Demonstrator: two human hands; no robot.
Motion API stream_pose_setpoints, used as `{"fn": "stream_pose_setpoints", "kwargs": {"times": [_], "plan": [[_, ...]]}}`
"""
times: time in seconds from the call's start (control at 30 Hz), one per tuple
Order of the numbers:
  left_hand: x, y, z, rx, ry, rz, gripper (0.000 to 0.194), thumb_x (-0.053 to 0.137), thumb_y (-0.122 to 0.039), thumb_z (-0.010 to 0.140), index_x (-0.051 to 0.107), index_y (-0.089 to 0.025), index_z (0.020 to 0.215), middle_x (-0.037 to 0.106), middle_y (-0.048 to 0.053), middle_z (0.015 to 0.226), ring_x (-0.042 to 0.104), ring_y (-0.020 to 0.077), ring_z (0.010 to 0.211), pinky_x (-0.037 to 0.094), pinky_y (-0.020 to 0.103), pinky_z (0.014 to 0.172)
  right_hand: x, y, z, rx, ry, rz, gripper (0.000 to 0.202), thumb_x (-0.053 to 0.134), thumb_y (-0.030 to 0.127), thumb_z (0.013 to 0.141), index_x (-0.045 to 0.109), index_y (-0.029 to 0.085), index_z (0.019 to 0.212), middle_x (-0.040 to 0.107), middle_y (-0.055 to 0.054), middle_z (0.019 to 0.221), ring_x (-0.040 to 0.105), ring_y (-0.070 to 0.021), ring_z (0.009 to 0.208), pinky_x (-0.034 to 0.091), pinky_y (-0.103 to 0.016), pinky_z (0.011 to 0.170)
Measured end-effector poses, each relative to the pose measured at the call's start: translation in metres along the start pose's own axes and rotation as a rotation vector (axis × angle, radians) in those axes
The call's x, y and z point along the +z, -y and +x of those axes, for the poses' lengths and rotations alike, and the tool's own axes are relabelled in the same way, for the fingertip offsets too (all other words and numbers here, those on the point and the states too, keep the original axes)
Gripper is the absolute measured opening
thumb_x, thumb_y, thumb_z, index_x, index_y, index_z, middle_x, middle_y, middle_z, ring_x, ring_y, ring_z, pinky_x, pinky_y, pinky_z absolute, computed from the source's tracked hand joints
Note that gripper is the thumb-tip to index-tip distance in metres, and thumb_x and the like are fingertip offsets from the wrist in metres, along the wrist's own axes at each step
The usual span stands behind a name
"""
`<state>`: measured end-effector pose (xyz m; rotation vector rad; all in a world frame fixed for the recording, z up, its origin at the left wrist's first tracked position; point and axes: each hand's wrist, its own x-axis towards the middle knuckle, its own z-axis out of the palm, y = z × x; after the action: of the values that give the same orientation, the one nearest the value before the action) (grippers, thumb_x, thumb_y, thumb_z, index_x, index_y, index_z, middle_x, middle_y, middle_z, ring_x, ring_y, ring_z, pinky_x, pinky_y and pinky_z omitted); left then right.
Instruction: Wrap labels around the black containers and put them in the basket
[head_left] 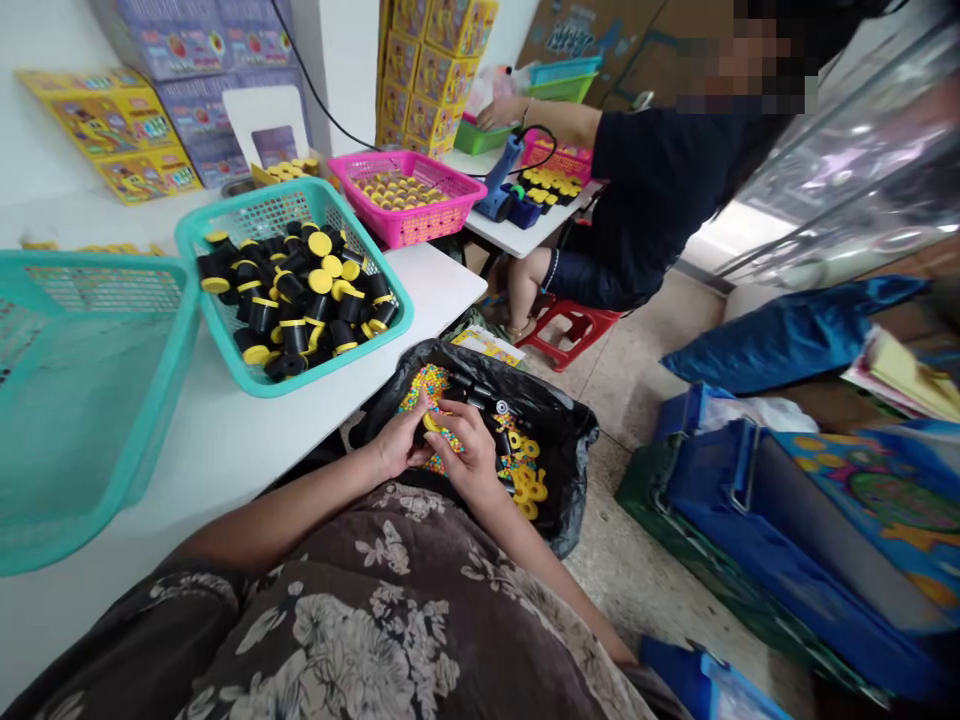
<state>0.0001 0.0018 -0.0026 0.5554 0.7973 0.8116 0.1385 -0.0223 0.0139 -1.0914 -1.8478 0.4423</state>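
Looks like I've got left hand (397, 440) and right hand (471, 452) fingers closed on a yellow cap (430, 422), and one loose pinch could lose it in the beads (429, 380) below, lol.

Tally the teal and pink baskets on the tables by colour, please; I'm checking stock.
Teal: 2 (leftmost basket, filled teal basket)
Pink: 2 (near pink basket, far pink basket)
Total: 4
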Motion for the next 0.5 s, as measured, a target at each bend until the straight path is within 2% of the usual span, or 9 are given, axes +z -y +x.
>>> {"fn": "stream_pose_setpoints", "kwargs": {"times": [0.23,0.37,0.5], "plan": [[0.001,0.003,-0.001,-0.015,-0.027,-0.027,0.065,0.063,-0.081,0.065,0.050,-0.017,0.066,0.041,-0.006,0.046,0.035,0.0052,0.032,0.018,0.018,0.034,0.009,0.001,-0.006,-0.091,-0.018,-0.072,0.016,0.055,0.021,0.095,0.065,0.024,0.107,0.064,-0.011,0.111,0.064,-0.0208,0.101,0.056,-0.039,0.084],[0.004,0.001,-0.004,-0.052,-0.071,-0.048,0.067,0.064,-0.083,0.062,0.043,-0.019,0.059,0.037,-0.007,0.042,0.032,0.0053,0.030,0.016,0.019,0.033,0.015,0.001,-0.007,-0.146,-0.059,-0.115,0.019,0.054,0.016,0.094,0.063,0.023,0.110,0.065,-0.011,0.109,0.064,-0.0204,0.098,0.056,-0.038,0.083],[0.003,0.000,-0.003,-0.083,-0.108,-0.080,0.069,0.060,-0.085,0.062,0.036,-0.021,0.056,0.030,-0.008,0.038,0.027,0.0050,0.028,0.015,0.020,0.033,0.015,0.003,-0.006,-0.175,-0.018,-0.149,0.023,0.060,0.021,0.091,0.062,0.022,0.115,0.065,-0.013,0.111,0.063,-0.0231,0.100,0.056,-0.041,0.085]]}}
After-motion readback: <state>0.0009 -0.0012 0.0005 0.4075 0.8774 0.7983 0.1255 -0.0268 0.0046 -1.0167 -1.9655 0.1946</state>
